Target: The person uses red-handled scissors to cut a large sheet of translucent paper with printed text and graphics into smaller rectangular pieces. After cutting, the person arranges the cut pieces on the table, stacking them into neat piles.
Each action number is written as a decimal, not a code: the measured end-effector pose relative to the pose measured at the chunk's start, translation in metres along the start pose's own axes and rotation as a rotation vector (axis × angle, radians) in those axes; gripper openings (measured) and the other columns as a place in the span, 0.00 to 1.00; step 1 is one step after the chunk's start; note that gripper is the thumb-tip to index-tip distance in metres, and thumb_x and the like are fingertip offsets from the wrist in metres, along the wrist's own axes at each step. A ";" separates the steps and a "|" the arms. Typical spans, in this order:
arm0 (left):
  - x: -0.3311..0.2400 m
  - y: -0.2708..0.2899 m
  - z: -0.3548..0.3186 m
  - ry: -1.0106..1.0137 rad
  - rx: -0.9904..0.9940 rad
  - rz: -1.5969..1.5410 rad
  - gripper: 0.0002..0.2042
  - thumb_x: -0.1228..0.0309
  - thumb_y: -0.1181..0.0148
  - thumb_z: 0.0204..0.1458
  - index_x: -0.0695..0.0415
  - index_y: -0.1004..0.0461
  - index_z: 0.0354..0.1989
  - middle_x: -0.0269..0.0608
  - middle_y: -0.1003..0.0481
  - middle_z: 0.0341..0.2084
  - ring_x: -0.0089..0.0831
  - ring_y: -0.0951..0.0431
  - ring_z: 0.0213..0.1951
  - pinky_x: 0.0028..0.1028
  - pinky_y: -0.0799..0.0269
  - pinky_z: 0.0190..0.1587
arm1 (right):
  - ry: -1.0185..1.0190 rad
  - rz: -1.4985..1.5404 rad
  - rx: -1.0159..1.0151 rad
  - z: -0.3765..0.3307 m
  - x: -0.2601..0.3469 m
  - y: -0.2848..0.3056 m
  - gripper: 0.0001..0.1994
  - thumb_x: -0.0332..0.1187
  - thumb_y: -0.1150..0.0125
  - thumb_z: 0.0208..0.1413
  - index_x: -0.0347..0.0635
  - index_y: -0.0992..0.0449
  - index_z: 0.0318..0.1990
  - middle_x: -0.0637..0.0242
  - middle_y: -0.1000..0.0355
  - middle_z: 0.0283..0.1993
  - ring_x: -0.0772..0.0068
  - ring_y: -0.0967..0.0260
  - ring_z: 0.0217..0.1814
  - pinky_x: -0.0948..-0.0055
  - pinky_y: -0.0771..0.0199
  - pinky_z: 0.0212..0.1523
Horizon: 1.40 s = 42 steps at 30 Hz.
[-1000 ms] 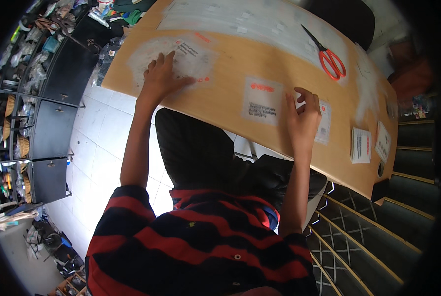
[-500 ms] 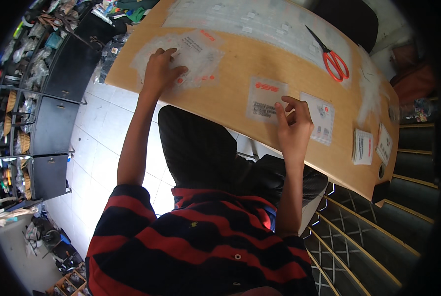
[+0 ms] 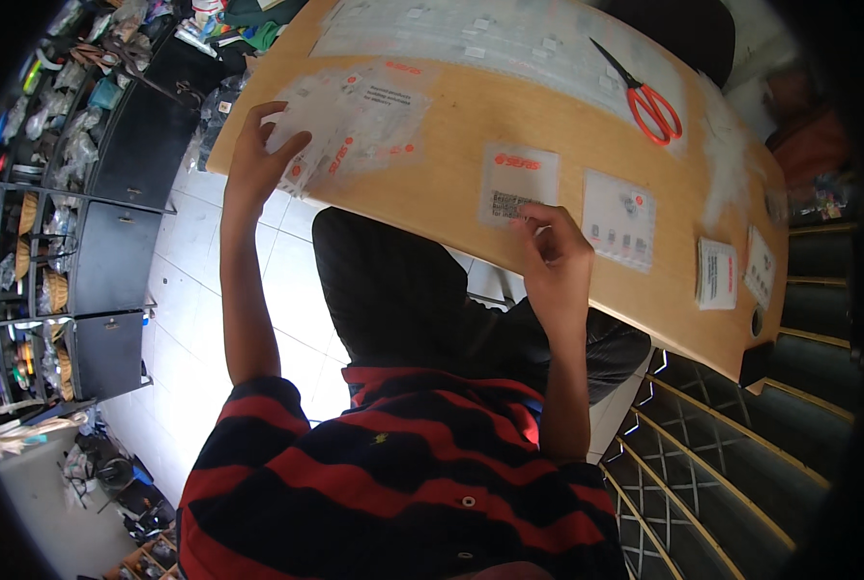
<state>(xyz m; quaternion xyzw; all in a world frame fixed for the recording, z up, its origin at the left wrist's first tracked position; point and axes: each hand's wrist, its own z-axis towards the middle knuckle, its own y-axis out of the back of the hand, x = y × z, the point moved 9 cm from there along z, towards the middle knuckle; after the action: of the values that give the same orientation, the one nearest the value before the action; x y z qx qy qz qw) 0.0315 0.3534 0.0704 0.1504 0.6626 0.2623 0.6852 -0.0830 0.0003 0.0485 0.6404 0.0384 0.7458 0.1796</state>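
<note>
Left hand (image 3: 253,162) is showing a spread grip; right hand (image 3: 560,247), can't tell. Printed packet (image 3: 520,178) is looking light, slippery, its edge offering purchase.

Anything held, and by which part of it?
Left hand: open at packet pile, no hold visible. Right hand: over lower edge of middle packet; can't tell if pinched.

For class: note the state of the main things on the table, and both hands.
Left hand: thumb and forefinger apart.
Right hand: fingers curled, grip unclear.
Left packets: loose, overlapping.
Middle packet: flat.
Next packet rightward: flat.
Small stack: piled fairly evenly.
Scissors: lying down, blades look closed.
Back plastic sheeting: spread out.
</note>
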 end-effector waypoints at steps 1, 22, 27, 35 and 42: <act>-0.009 0.001 -0.009 -0.001 -0.013 -0.152 0.24 0.68 0.35 0.51 0.61 0.33 0.55 0.57 0.24 0.44 0.37 0.20 0.43 0.33 0.24 0.44 | -0.040 0.063 0.045 -0.002 -0.005 -0.008 0.08 0.25 0.34 0.53 0.35 0.24 0.39 0.64 0.28 0.33 0.83 0.37 0.20 0.79 0.36 0.22; -0.133 -0.208 -0.124 -0.263 0.562 -0.471 0.07 0.77 0.36 0.51 0.63 0.24 0.38 0.32 0.23 0.29 0.14 0.29 0.26 0.18 0.38 0.32 | 0.002 -0.083 0.034 0.003 -0.010 0.129 0.06 0.26 0.36 0.56 0.34 0.20 0.38 0.66 0.23 0.29 0.81 0.33 0.27 0.78 0.33 0.29; -0.145 -0.261 -0.106 -0.217 0.581 -0.481 0.06 0.74 0.35 0.52 0.64 0.23 0.32 0.34 0.22 0.25 0.16 0.27 0.25 0.20 0.36 0.27 | 0.051 -0.064 0.071 0.033 -0.022 0.152 0.08 0.29 0.37 0.56 0.33 0.20 0.38 0.63 0.23 0.29 0.77 0.32 0.28 0.75 0.31 0.33; -0.146 -0.321 -0.072 -0.394 0.484 -0.170 0.11 0.67 0.32 0.50 0.64 0.22 0.30 0.38 0.22 0.18 0.20 0.29 0.17 0.24 0.35 0.23 | 0.023 -0.425 -0.121 0.081 -0.062 0.179 0.12 0.32 0.34 0.51 0.36 0.22 0.42 0.59 0.26 0.29 0.69 0.31 0.31 0.70 0.32 0.34; -0.156 -0.271 -0.067 -0.495 0.234 0.136 0.13 0.61 0.31 0.48 0.58 0.21 0.33 0.47 0.24 0.15 0.34 0.23 0.18 0.31 0.29 0.26 | 0.123 -0.689 -0.235 0.083 -0.061 0.164 0.16 0.35 0.32 0.48 0.38 0.22 0.43 0.47 0.26 0.41 0.47 0.26 0.46 0.57 0.28 0.46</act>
<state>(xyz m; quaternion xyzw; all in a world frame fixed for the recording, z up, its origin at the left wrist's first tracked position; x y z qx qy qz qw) 0.0113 0.0349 0.0445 0.3321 0.4892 0.1843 0.7851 -0.0311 -0.1864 0.0529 0.5189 0.1763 0.6780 0.4899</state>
